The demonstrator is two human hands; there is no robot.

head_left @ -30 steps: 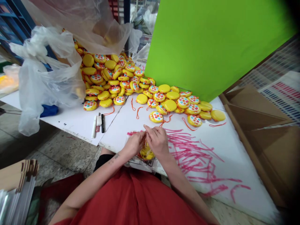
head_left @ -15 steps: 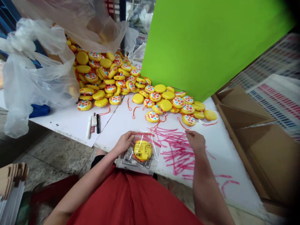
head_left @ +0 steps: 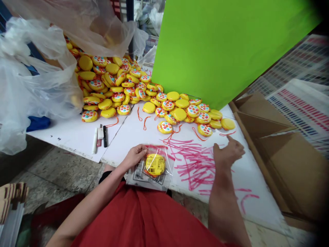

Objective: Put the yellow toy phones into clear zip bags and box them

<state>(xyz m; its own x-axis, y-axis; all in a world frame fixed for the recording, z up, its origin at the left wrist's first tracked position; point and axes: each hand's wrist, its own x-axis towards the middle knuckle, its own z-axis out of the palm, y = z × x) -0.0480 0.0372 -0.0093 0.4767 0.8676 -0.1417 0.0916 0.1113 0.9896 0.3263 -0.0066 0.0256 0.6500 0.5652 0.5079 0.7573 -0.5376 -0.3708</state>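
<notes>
Pinched at its upper left corner, a clear zip bag [head_left: 168, 168] is held by my left hand [head_left: 136, 156] at the front edge of the table. Inside the bag lies a round yellow toy [head_left: 155, 164], its labelled side with a barcode facing up. My right hand [head_left: 228, 152] is over the right part of the table, fingers apart and holding nothing. Closest to it are an orange cord loop [head_left: 227, 133] and a plain yellow disc toy [head_left: 227, 124] at the right end of a row of similar toys. Some of those toys show white faces with coloured dots.
A large heap of yellow toys [head_left: 102, 84] spills from a translucent plastic bag [head_left: 43, 79] at back left. Two markers, one white [head_left: 95, 140] and one black [head_left: 105, 136], lie left. A green panel [head_left: 221, 44] stands behind; an open carton [head_left: 290, 171] is along the right side.
My right hand has moved right and slightly away from me, and its fingers have spread from a closed pose. My left hand still holds the bag. The view has shifted a little.
</notes>
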